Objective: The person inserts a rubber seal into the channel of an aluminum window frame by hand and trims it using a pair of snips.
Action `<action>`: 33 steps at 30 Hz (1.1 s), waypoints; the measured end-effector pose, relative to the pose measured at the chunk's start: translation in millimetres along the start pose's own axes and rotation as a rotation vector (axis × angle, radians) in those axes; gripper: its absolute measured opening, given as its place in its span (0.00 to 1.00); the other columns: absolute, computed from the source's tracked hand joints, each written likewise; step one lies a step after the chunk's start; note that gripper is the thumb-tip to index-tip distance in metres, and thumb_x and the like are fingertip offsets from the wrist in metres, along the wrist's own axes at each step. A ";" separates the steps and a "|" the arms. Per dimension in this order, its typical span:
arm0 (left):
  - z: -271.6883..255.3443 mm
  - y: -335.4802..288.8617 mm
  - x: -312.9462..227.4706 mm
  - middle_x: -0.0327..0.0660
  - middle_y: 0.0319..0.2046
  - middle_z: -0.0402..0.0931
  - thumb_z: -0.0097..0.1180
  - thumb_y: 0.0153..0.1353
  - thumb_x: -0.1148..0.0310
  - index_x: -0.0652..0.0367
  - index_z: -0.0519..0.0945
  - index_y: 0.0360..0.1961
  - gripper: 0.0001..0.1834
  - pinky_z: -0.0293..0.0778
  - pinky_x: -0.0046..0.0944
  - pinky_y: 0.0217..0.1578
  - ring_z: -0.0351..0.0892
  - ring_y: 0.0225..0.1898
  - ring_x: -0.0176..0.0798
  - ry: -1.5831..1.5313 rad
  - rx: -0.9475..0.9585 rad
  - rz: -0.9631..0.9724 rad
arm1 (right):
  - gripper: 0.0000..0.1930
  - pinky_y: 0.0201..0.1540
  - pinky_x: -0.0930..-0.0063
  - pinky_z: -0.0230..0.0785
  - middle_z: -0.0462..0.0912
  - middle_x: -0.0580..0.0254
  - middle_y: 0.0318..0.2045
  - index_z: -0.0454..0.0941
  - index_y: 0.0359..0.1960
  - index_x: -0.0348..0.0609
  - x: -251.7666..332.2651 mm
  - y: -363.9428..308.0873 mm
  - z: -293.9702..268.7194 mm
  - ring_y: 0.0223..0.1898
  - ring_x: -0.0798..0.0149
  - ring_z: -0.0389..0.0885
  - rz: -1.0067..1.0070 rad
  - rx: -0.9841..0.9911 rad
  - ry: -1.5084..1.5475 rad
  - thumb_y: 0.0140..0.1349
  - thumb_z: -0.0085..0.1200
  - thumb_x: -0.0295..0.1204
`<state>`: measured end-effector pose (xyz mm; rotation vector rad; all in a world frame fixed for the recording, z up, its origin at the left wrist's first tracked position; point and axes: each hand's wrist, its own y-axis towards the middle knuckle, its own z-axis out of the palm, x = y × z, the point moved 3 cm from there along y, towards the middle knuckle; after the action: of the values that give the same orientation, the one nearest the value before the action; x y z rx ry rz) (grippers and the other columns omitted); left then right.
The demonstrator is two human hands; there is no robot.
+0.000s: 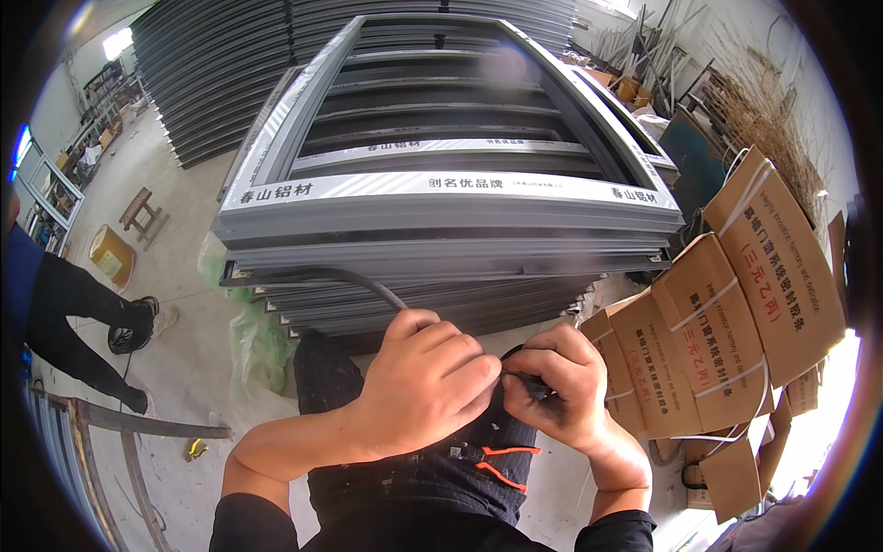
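A stack of grey metal window frames [451,216] stands in front of me, with white printed film along the top edges. A black rubber sealing strip [345,278] runs along the near left edge of the stack and bends down to my left hand [432,382]. My left hand is closed around that strip, its knuckles up. Beside it, my right hand [556,377] is closed in a pinch, with a short dark loop of the strip showing at the fingertips. Both hands almost touch above my lap. Their fingers hide the strip between them.
Open cardboard boxes [708,322] lean at the right. Long dark profiles [216,74] are piled behind. At the left are a person's legs [74,322], a yellow bucket [112,256], a small wooden stool [143,219] and a metal rack [138,423]. Orange pieces [501,474] show against my trousers.
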<state>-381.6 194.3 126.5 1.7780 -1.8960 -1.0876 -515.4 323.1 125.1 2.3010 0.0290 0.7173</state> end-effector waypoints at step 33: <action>-7.3 8.5 13.3 0.36 0.24 0.77 0.69 0.49 0.76 0.55 0.79 0.30 0.10 0.65 0.44 0.36 0.76 0.28 0.43 -0.103 0.181 -0.151 | 0.16 0.66 0.52 0.70 0.81 0.49 0.50 0.71 0.59 0.35 -9.9 -113.7 101.2 0.57 0.54 0.80 0.846 0.062 1.734 0.74 0.54 0.27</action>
<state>-384.9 178.9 133.8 2.0289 -2.0035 -1.1091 -452.5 341.7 -12.7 0.9492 -0.1311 2.8415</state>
